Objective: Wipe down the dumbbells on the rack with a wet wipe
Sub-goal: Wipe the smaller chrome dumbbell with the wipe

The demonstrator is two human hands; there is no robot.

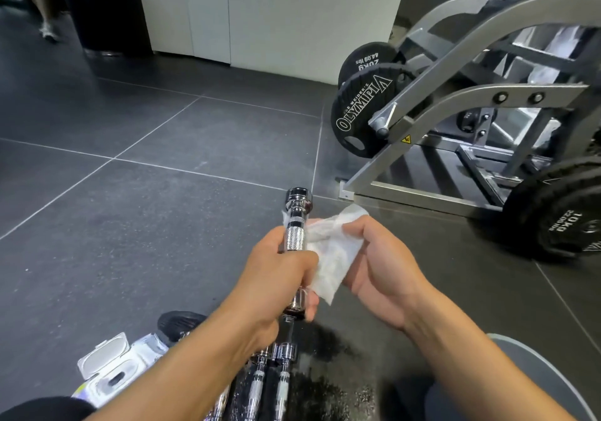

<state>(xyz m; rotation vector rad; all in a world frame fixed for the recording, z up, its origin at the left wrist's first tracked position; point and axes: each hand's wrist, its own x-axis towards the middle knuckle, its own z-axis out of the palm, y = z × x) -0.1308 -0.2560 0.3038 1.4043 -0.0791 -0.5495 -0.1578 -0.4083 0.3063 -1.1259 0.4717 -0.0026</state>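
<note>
The left hand (276, 267) hides the mid-handle of the dumbbell (295, 225), fist closed around it, bar held above the floor (162, 147), pointing away. The right hand (377, 267) pinches a crumpled wipe (328, 251) against the knurled handle. More dumbbells (270, 381) lie below, partly cut off. The wipe pack (110, 368) has its lid open; contents indistinct.

floor (156, 134): large dark grey tiles, thin pale grout lines, slight sheen. white panelled wall (276, 13) at the back, meets the floor at a straight edge. black cylindrical bin (100, 10) stands just left of it. right side: grey steel machine frame (455, 95) on the floor, black Olympia weight plates (364, 105) loaded on it, another 10kg plate (566, 225) lower right. even indoor light, soft reflections
</note>
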